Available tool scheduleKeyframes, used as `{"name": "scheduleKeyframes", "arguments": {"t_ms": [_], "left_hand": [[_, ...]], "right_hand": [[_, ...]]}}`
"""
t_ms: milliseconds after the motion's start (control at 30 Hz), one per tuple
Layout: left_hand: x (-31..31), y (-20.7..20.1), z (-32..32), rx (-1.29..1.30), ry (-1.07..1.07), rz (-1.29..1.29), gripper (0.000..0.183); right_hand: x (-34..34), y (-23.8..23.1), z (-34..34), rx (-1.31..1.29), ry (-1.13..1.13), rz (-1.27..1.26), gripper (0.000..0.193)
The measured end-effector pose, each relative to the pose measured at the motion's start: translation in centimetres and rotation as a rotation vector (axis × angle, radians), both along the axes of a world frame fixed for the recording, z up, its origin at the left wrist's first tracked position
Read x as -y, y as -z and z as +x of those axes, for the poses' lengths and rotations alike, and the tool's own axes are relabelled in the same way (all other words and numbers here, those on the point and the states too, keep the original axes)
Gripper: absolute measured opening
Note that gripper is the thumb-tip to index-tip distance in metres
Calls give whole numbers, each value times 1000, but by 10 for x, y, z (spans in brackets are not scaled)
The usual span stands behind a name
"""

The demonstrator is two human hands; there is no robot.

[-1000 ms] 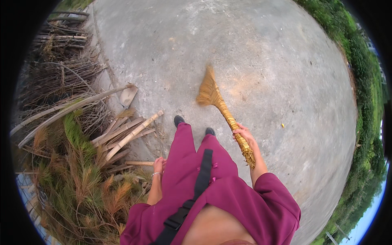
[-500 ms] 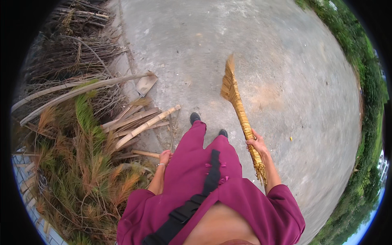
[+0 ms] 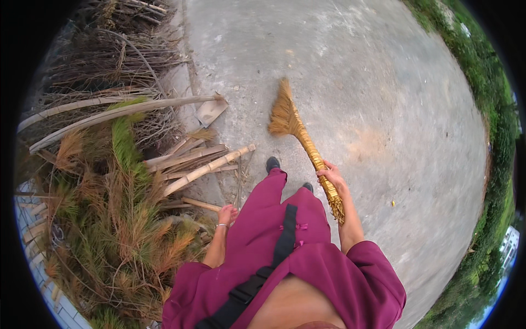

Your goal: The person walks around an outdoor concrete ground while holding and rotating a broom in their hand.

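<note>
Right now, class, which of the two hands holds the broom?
The right hand, closed around the broom handle; the left hand, beside the trousers, does not touch it.

Present are one straw broom (image 3: 308, 145), one left hand (image 3: 227, 214), one right hand (image 3: 331, 174), two dark shoes (image 3: 272, 163), one black strap (image 3: 284, 241), one buckle (image 3: 244, 293), one wrist bracelet (image 3: 221, 225), two long curved poles (image 3: 118, 113) and one small yellow object (image 3: 393, 203).

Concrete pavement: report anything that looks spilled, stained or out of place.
An orange-brown patch right of the straw broom discolours the mostly grey concrete pavement; stain or dust, I cannot tell. Farther right, a small yellow object lies alone.
</note>
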State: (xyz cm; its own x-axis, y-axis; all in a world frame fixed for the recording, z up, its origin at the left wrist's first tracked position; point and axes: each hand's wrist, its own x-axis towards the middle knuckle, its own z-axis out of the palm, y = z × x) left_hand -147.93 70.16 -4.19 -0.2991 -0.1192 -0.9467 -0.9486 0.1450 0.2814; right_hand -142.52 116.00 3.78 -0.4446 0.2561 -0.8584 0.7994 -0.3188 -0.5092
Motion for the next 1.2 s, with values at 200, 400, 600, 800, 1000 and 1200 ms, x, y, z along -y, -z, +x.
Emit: {"name": "scheduleKeyframes", "arguments": {"t_ms": [200, 400, 600, 800, 1000, 1200], "left_hand": [[26, 63, 14, -93, 248, 49, 28], [-59, 1, -51, 36, 85, 21, 25], [-81, -8, -75, -34, -6, -28, 25], [-136, -3, -91, -8, -13, -61, 25], [-157, 13, -104, -213, 138, -77, 21], [-170, 7, -117, -237, 124, -96, 22]], "right_hand": [[11, -62, -8, -97, -101, 80, 80], [19, -10, -55, -118, -180, -120, 73], [-90, 4, -33, -50, 177, -188, 59], [-138, -39, -72, 3, 6, 63, 65], [-123, -42, -149, -280, -351, -49, 76], [-84, 8, -283, -186, -364, -247, 64]]}}
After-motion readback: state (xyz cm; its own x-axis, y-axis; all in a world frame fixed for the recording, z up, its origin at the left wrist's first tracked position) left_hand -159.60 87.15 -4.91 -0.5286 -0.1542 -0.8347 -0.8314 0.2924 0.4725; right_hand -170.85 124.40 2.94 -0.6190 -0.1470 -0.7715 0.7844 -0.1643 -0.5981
